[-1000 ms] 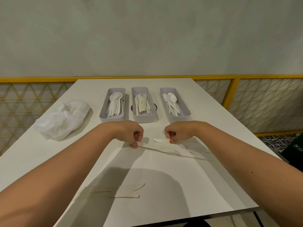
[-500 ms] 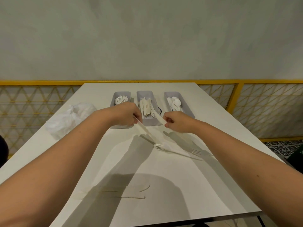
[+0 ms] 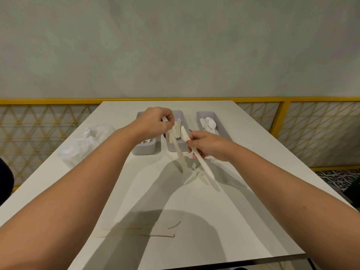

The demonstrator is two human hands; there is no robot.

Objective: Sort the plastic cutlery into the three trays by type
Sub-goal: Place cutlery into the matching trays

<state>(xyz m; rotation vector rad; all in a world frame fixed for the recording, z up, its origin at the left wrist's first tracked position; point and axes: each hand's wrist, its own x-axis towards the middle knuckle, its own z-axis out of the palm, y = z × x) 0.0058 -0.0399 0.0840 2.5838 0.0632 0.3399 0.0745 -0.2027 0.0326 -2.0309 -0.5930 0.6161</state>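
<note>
Now up at near edge of trays: L hand tight round fork, R hand round knife.

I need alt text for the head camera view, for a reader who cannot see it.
The person's left hand holds a white plastic fork and the right hand a knife, above a white table, near three grey trays holding cutlery. A white plastic bag lies at the left.
</note>
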